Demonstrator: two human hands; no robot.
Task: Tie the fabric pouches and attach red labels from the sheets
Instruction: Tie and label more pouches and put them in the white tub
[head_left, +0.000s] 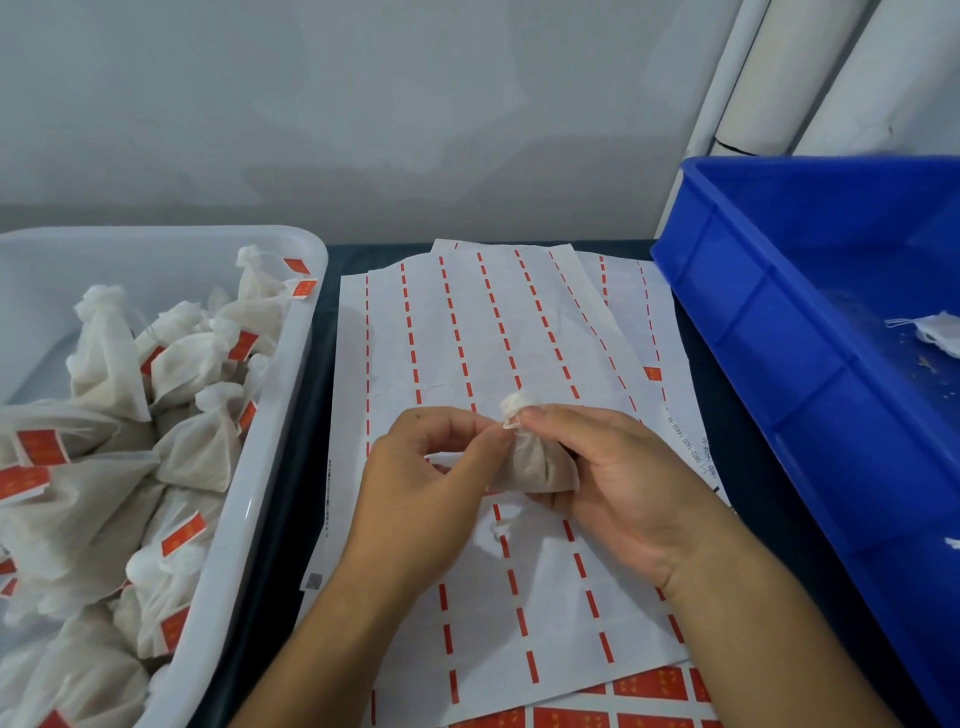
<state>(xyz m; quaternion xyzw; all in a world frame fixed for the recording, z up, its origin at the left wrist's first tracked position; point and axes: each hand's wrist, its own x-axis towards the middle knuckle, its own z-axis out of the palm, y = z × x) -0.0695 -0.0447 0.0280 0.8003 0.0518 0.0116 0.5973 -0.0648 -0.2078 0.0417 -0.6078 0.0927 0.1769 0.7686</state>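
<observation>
Two hands of mine meet at the centre of the frame, working on one small fabric pouch (535, 465). It is off-white, thin and slightly see-through, with a greyish fill showing inside; its body bulges below a gathered neck, and a frilly white tuft sticks up above the cinch. My right hand (618, 488) cups the pouch body from the right, its fingers curled around it, thumb and forefinger pinching at the neck. My left hand (415, 478) is curled too, its thumb and forefinger pinching a small loop of white string (510, 425) right at the neck. A loose end of string hangs below the pouch.

Under my hands, white backing sheets (467, 338) lie overlapped on the dark worktop (748, 467), crossed by dashed red lines. One red label (652, 373) is on a sheet at centre right, and full red labels (649, 686) show at the bottom edge.

At left, a white tub (249, 519) holds a heap of tied pouches (197, 452) with red tags. At right, a blue crate (779, 374) holds one pouch (943, 332) at the frame's edge.
</observation>
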